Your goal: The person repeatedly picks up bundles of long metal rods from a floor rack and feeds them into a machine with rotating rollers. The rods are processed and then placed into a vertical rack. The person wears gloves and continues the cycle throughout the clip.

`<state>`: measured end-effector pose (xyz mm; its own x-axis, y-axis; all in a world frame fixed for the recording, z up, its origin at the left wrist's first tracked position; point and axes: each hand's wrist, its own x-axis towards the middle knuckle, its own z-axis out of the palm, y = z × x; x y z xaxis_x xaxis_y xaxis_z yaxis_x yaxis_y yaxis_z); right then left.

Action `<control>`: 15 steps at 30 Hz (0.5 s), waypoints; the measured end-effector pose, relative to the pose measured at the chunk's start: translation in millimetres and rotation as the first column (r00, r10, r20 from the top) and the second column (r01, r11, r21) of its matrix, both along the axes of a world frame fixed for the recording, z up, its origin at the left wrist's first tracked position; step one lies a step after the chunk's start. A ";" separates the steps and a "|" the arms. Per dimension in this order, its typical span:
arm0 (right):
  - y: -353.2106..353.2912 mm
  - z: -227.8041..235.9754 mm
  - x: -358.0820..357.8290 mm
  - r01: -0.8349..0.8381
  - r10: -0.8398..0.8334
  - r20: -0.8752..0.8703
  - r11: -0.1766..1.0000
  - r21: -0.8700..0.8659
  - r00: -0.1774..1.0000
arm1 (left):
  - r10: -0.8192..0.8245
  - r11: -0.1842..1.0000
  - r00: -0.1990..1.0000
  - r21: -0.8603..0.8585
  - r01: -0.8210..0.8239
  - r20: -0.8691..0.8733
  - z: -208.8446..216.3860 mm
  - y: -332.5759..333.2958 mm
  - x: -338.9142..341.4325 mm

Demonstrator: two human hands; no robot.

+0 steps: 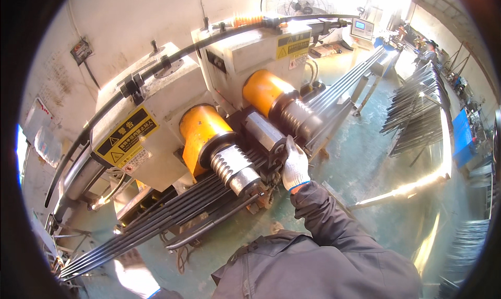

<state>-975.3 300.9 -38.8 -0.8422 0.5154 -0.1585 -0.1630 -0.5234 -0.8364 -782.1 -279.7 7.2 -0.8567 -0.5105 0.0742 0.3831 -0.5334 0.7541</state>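
A bundle of long dark metal rods [172, 210] runs from the lower left up through a beige machine [156, 106] with two orange cylinders and threaded steel rollers [235, 166]. My right hand [295, 166], in a white glove, reaches to the machine's front edge between the rollers. Its fingers curl over a rod beside the steel block [263, 132]. My left hand [136, 275], also gloved and washed out by glare, sits low at the bottom left, just under the rods' near ends. Its grip is unclear.
More rods [339, 90] leave the machine toward the upper right over a stand. Racks of stacked rods [417, 111] stand at the right on the green floor [376, 168]. A black hose [104, 111] arcs over the machine. A fan [295, 1] and a control panel [361, 27] are at the back.
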 end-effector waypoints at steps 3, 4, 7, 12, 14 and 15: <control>1.7 10.7 0.8 -0.014 0.011 0.063 0.999 0.042 0.998 | 0.268 0.963 0.961 0.011 -0.270 0.071 74.4 8.6 -8.8; 2.5 12.8 -0.5 0.001 -0.005 0.066 0.998 0.058 0.998 | 0.235 0.972 0.972 -0.029 -0.235 0.018 102.7 12.5 -15.4; 7.7 14.5 -6.7 -0.024 0.022 0.014 0.996 0.085 1.000 | 0.350 0.936 0.933 0.072 -0.345 -0.084 170.9 42.6 -36.2; 21.9 12.3 -24.0 -0.104 0.105 0.009 0.994 -0.019 0.994 | 0.273 0.861 0.957 -0.420 -0.287 -0.094 227.4 113.1 -96.5; 28.2 12.1 -29.0 -0.168 0.168 -0.011 0.986 0.019 0.986 | 0.246 0.816 0.962 -0.510 -0.271 -0.117 239.7 145.4 -116.9; 31.3 12.1 -30.4 -0.197 0.198 -0.036 0.980 0.031 0.980 | 0.235 0.814 0.961 -0.510 -0.276 -0.145 245.5 161.4 -125.5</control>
